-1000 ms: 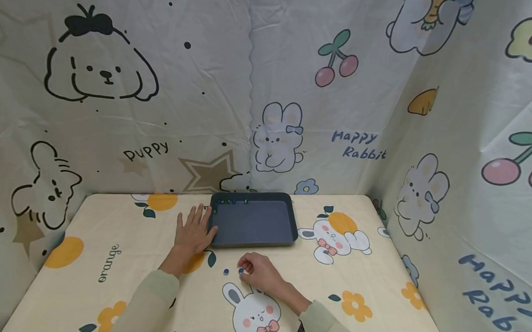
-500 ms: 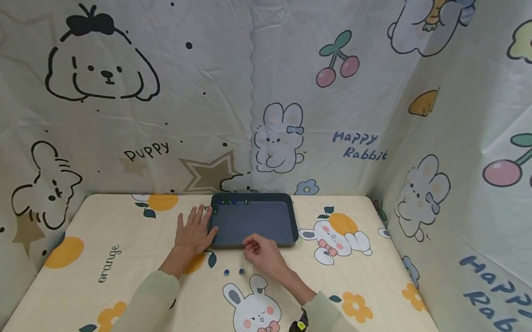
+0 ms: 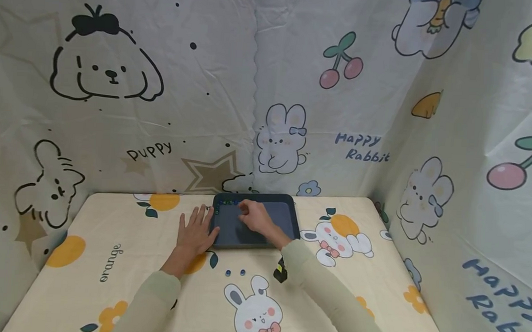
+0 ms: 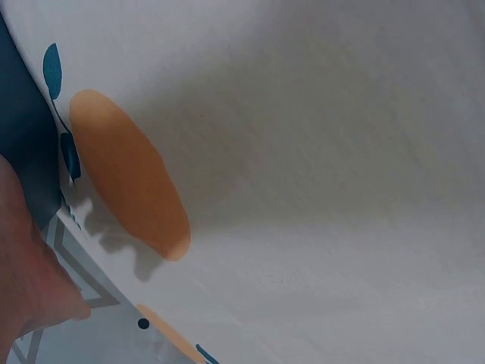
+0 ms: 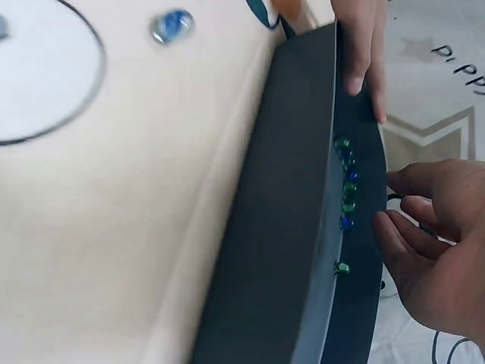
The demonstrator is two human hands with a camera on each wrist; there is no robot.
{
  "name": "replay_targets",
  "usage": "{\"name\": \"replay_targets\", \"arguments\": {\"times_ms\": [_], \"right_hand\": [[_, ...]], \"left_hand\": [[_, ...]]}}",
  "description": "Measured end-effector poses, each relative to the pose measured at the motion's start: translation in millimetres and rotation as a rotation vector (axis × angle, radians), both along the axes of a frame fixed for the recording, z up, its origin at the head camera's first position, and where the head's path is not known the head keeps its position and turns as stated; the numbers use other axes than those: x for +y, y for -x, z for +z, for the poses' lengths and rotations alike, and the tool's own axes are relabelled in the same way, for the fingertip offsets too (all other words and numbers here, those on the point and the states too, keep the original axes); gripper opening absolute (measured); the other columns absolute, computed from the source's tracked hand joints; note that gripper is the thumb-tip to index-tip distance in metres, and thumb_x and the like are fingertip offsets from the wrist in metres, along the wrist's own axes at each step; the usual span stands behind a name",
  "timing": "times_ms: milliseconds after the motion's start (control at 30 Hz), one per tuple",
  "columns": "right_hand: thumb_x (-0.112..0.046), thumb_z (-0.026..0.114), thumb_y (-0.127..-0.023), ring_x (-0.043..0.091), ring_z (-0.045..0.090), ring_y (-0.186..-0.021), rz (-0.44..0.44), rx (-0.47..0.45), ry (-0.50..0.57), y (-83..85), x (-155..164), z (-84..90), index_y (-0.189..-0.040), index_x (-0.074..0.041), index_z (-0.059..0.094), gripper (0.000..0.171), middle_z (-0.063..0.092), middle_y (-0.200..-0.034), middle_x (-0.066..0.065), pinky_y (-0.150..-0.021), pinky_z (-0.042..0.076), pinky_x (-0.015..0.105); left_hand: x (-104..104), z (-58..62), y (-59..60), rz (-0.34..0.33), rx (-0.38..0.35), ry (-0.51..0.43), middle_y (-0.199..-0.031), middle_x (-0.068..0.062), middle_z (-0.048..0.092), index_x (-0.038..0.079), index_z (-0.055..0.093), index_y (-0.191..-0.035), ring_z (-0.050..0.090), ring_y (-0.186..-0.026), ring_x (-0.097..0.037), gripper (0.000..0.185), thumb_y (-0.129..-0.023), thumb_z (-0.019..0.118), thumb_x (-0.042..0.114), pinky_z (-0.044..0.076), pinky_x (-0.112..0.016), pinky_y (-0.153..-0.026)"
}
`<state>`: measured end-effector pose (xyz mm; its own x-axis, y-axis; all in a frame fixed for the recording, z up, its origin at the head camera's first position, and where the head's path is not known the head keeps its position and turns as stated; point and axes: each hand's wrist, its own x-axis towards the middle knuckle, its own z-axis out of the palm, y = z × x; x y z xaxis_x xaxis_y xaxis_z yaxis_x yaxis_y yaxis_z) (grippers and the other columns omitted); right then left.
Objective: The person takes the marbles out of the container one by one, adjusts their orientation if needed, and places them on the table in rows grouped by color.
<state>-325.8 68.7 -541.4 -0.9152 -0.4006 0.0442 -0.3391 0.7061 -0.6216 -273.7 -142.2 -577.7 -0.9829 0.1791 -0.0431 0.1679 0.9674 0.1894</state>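
Marbles (image 5: 349, 187) lie toward the tray's far left (image 3: 232, 232) and on the tabletop (image 3: 146, 242); ideally the spread left hand (image 3: 197, 234) steadies the tray while the right hand (image 3: 256, 216), its grip unclear, releases low.

Small booth-like space walled in with cloth; whether it stands in a home or a studio cannot be told. A dark grey, shallow rectangular tray (image 3: 232, 232) sits on a table (image 3: 137, 244) whose cream surface, in front of and beside the tray, is printed with yellow-orange flowers (image 3: 113, 319) and white cartoon rabbits (image 3: 258, 316). Behind the tray hangs creased off-white fabric (image 3: 206, 109) drawn with a black-outlined puppy (image 3: 111, 75) and pink cherries (image 3: 329, 79). Right of the tray, a second off-white fabric wall (image 3: 468, 219), with blue "Happy Rabbit" lettering (image 3: 490, 277), meets that fabric at a corner.
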Motion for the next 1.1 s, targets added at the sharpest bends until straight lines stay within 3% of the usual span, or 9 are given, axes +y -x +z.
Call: {"name": "replay_targets", "arguments": {"times_ms": [200, 400, 700, 933, 1100], "right_hand": [[-0.013, 0.07, -0.095, 0.023, 0.065, -0.105, -0.046, -0.016, -0.11, 27.1, -17, -8.8, -0.13, -0.004, 0.064, 0.038, 0.068, -0.119, 0.012, -0.087, 0.053, 0.037], [-0.009, 0.068, -0.094, 0.024, 0.065, -0.108, -0.1, -0.006, -0.114, 38.5, -20, -18.0, -0.132, -0.003, 0.063, 0.038, 0.068, -0.119, 0.012, -0.09, 0.053, 0.038], [-0.014, 0.066, -0.097, 0.027, 0.056, -0.123, -0.019, 0.018, -0.274, 46.9, -28, -23.8, -0.134, -0.006, 0.061, 0.038, 0.061, -0.13, 0.013, -0.102, 0.045, 0.04], [-0.011, 0.065, -0.097, 0.027, 0.061, -0.114, -0.041, 0.071, -0.346, 48.3, -34, -22.2, -0.124, -0.007, 0.067, 0.028, 0.066, -0.12, 0.011, -0.097, 0.049, 0.042], [-0.012, 0.063, -0.098, 0.026, 0.067, -0.094, -0.042, 0.128, -0.377, 47.5, -35, -21.8, -0.104, -0.007, 0.071, 0.011, 0.068, -0.102, 0.009, -0.082, 0.055, 0.04]], "left_hand": [[-1, -0.8, -0.5, -0.001, -0.005, -0.005, -0.164, -0.021, 0.013, 0.007, 0.019, -0.16, 0.01, -0.15, -0.039, 0.073, -0.104, 0.04, 0.048, 0.0, -0.064, -0.115], [0, -0.1, 0.2, -0.003, 0.001, -0.002, -0.164, -0.02, 0.015, 0.008, 0.019, -0.16, 0.011, -0.15, -0.038, 0.073, -0.104, 0.039, 0.049, 0.001, -0.064, -0.115], [-1, -0.1, 1.3, 0.01, -0.011, 0.012, -0.164, -0.02, 0.014, 0.009, 0.018, -0.16, 0.009, -0.15, -0.037, 0.072, -0.104, 0.038, 0.05, 0.0, -0.063, -0.116], [1, -0.9, 1.0, 0.006, -0.03, -0.003, -0.164, -0.019, 0.013, 0.009, 0.018, -0.16, 0.008, -0.151, -0.036, 0.072, -0.104, 0.038, 0.05, 0.0, -0.063, -0.116], [0, -2.0, 1.9, 0.008, -0.022, 0.004, -0.164, -0.018, 0.013, 0.01, 0.017, -0.161, 0.009, -0.151, -0.036, 0.073, -0.104, 0.037, 0.051, 0.0, -0.062, -0.116]]}}
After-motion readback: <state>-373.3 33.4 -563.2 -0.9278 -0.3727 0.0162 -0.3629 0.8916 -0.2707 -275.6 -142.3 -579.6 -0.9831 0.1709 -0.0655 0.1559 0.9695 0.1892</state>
